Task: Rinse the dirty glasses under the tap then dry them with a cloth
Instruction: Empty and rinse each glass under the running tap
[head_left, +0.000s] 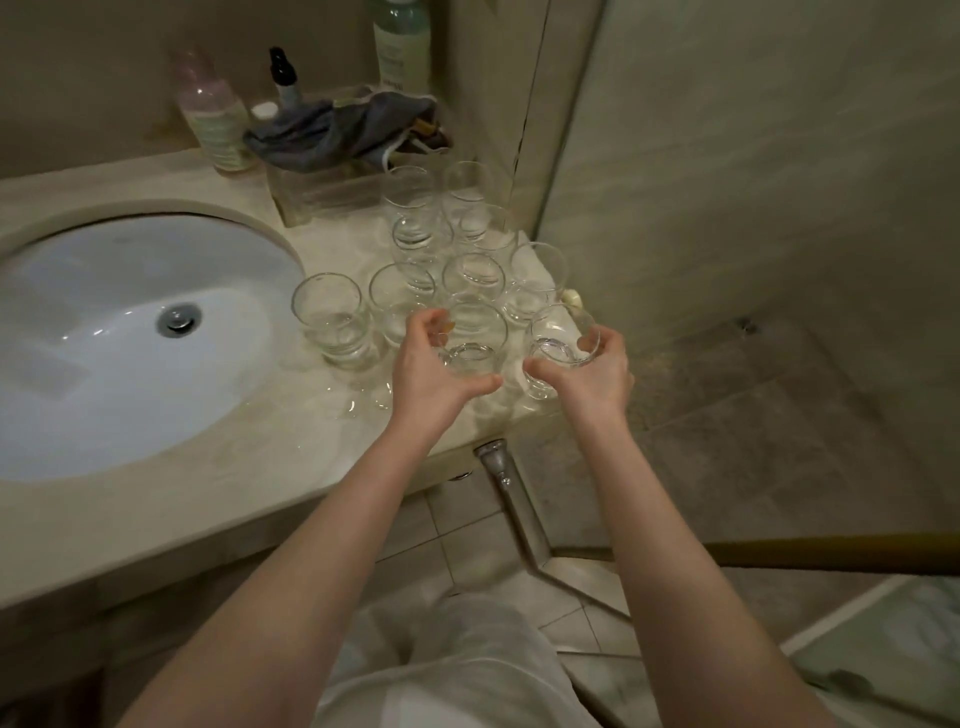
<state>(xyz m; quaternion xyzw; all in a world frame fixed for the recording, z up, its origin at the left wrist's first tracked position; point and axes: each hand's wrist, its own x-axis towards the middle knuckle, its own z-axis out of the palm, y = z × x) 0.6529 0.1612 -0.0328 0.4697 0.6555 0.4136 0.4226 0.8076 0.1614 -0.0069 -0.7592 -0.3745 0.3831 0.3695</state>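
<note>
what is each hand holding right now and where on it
The right hand grips a glass round its bowl. The left hand curls beside another glass; whether it grips cannot be told.

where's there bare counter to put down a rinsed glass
Bare counter lies along the front edge, between the sink and the glasses. The right corner is crowded with glasses up to the cloth at the back.

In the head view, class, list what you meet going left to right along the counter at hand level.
Sink → drain plug → leftmost glass → left hand at a glass → right hand gripping a glass → wall.
</note>
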